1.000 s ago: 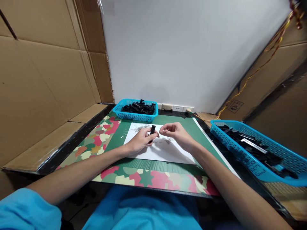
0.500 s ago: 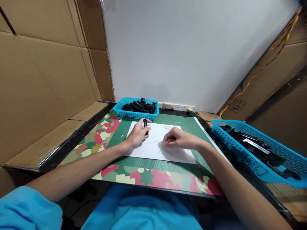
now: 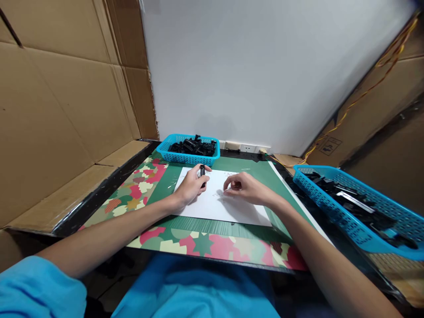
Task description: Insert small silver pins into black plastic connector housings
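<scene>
I had drawn the right hand away toward tiny pieces, its grip unclear, so picking seemed underway, while the left hand clasped a black part.

Black part, white sheet

The part at the frame's centre is black, the sheet plain white with dark specks. The mat is green; its border, left and lower centre, is a camouflage patchwork of pinkish red, cream, tan and green, with one striped orange-red patch. The near-centre basket and the right-hand basket are turquoise, their pieces black, one strip at right silvery. Upper left, cardboard is brown; upper centre, the wall pale grey; upper right, wires yellow and reddish; lower left, a sleeve bright blue.
</scene>
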The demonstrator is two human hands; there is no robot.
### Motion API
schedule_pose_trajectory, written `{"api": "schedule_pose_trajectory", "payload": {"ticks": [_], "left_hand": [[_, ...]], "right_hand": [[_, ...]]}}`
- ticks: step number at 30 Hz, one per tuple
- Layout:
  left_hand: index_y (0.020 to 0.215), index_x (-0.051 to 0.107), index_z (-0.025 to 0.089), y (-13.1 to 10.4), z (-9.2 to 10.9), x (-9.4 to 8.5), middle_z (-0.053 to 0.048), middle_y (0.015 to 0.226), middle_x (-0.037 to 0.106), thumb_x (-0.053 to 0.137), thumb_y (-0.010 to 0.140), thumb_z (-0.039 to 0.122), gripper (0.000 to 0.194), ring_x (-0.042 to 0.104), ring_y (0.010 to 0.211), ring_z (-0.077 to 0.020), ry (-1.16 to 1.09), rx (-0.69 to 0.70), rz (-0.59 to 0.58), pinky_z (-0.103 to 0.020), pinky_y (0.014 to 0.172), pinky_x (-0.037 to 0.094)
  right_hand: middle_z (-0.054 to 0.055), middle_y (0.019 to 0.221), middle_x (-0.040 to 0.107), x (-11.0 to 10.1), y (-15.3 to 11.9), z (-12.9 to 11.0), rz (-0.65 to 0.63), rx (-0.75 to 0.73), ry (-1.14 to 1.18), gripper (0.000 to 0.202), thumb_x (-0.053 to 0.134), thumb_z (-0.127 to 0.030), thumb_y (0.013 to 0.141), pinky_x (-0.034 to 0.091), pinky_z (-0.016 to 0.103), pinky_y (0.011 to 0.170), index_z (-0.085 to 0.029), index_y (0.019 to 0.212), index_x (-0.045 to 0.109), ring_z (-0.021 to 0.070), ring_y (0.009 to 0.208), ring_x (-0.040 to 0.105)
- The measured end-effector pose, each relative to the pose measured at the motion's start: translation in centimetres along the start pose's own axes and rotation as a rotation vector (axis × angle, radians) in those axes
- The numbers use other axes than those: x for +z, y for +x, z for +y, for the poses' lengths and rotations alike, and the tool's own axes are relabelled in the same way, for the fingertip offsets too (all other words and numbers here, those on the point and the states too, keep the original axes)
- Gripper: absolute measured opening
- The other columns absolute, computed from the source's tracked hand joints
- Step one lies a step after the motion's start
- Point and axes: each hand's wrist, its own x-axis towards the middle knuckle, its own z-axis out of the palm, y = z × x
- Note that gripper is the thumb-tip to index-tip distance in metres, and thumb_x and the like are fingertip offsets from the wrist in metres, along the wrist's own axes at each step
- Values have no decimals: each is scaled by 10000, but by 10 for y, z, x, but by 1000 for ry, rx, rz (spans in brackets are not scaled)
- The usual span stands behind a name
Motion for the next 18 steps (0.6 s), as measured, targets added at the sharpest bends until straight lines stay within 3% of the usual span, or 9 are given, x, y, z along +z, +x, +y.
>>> {"api": "schedule_pose_trajectory", "payload": {"ticks": [2, 6, 13, 18], "left_hand": [[1162, 558, 218, 0, 0, 0, 119, 524, 387, 642, 919, 284, 265, 294, 424, -74, 2, 3, -4, -193, 434, 168], [1150, 559, 212, 0, 1, 1, 125, 517, 376, 641, 914, 284, 260, 292, 409, -71, 7, -3, -7, -194, 431, 165], [1135, 571, 203, -3, 7, 4, 133, 512, 342, 647, 893, 268, 261, 289, 395, -64, 12, -32, 7, -191, 433, 156], [1128, 570, 209, -3, 10, 4, 131, 515, 351, 663, 897, 295, 263, 291, 393, -63, 8, -42, 17, -182, 426, 158]], "right_hand": [[-7, 684, 607, 1, 1, 3, -4, -41, 19, 220, 821, -395, 861, 317, 293, 604, -186, 931, 811, 135, 613, 449], [40, 812, 733, 12, 6, 9, -69, -127, 89, 254, 840, -431, 869, 413, 298, 676, -185, 921, 806, 173, 708, 583], [76, 949, 819, 35, 22, -4, 18, -135, 85, 149, 746, -322, 943, 469, 331, 793, -201, 949, 833, 228, 836, 692], [67, 950, 807, 19, 21, -4, 35, -137, 110, 263, 647, -372, 1005, 439, 321, 739, -192, 970, 836, 199, 782, 633]]}}
